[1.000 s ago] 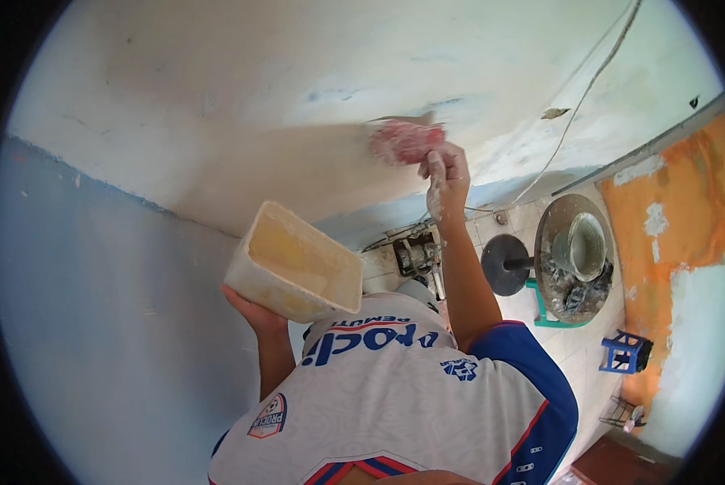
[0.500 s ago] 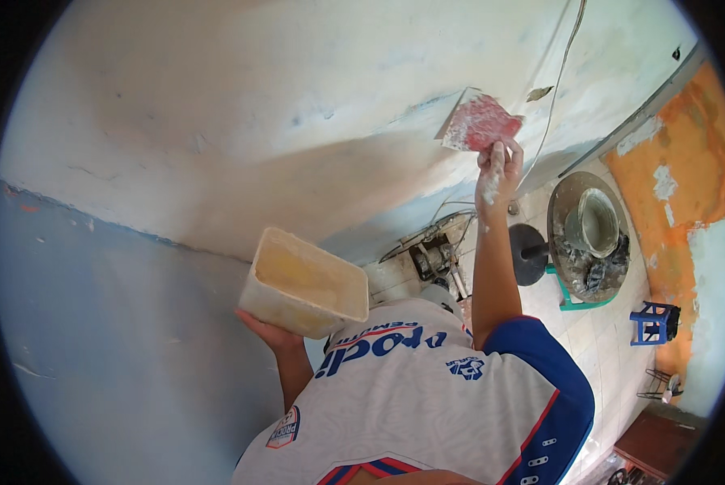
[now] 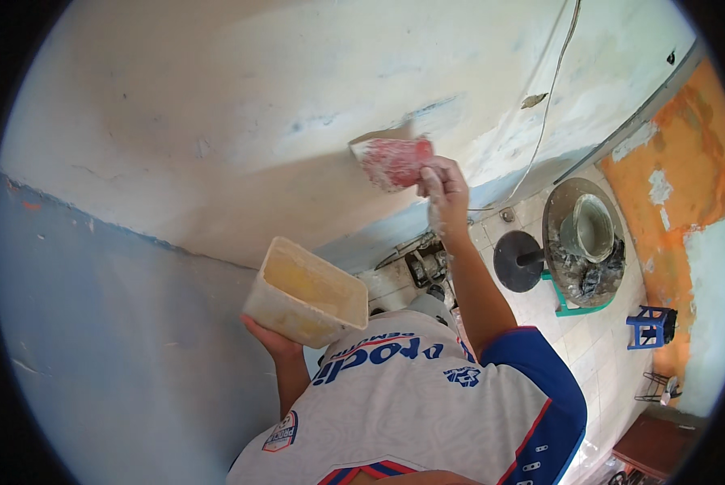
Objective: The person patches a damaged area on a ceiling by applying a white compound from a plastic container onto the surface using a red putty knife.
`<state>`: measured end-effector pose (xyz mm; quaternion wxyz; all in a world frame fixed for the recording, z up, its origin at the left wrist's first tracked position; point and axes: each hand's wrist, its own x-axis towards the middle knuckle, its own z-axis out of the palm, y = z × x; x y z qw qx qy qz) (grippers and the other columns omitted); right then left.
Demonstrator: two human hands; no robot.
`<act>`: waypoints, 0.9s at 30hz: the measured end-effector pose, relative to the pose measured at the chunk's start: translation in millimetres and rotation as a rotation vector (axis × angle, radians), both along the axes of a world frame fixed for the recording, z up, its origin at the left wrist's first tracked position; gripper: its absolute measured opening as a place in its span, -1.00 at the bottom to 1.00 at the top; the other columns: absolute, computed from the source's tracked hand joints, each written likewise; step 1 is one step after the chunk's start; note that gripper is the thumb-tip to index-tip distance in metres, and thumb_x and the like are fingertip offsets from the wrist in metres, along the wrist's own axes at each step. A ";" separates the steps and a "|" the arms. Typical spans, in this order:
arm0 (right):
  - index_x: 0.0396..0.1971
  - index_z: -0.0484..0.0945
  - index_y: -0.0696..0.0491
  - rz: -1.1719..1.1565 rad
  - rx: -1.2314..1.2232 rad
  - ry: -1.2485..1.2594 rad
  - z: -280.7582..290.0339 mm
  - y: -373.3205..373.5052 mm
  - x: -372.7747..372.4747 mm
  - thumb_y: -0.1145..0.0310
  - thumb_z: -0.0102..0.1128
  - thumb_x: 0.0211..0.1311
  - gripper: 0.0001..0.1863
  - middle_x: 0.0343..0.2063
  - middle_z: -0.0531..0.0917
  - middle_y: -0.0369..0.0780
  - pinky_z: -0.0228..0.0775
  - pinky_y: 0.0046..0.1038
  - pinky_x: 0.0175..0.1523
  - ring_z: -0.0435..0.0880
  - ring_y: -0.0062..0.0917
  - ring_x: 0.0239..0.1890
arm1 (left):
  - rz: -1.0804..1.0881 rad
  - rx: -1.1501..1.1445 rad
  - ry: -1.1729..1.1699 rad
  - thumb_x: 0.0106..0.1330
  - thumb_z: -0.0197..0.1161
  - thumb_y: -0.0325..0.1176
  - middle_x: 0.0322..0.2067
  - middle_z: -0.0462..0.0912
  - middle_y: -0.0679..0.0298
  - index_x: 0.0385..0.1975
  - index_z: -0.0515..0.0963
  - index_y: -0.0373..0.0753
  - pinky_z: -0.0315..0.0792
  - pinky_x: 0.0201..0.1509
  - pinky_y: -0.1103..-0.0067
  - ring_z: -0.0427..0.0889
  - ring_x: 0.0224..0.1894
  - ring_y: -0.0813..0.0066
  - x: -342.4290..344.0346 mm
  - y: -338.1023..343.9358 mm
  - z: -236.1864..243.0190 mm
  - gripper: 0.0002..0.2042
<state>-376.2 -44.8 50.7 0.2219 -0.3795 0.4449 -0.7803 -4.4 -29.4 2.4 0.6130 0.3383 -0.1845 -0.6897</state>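
In my right hand [image 3: 445,187] is a red putty knife [image 3: 396,162] smeared with white paste, its wide blade against the pale wall [image 3: 241,89]. Fingers and thumb are closed round its near end, and paste clings to them and to the wrist. My left hand [image 3: 273,335] supports a cream rectangular plastic tub [image 3: 307,299] from below and the side, in front of my body. The tub's mouth faces up and outward, with yellowish residue inside. Most of the left fingers are hidden under it. Bluish patches show on the wall near the knife.
A blue wall [image 3: 120,323] stands close on the left. On the right, a round table [image 3: 573,271] bears a bucket [image 3: 593,228] of grey mix. Nearby are a dark round stool [image 3: 518,260], a blue stool [image 3: 647,327] and a machine [image 3: 427,263] by the wall's foot. A cable [image 3: 550,97] hangs along the wall.
My right hand has swept the putty knife left and slightly down across the wall, turning its blade leftward. The tub has stayed nearly in place, tipping slightly.
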 end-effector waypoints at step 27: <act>-0.12 0.45 0.13 -0.100 -0.051 0.018 6.1 6.6 -23.2 0.42 0.04 0.50 -0.89 -0.48 0.49 -0.35 0.29 -0.61 -0.37 0.40 -0.70 -0.47 | 0.043 0.070 0.071 0.44 -0.27 0.38 0.31 0.39 0.19 0.36 0.28 -0.18 0.32 0.38 0.27 0.38 0.34 0.17 -0.6 4.3 0.6 -0.22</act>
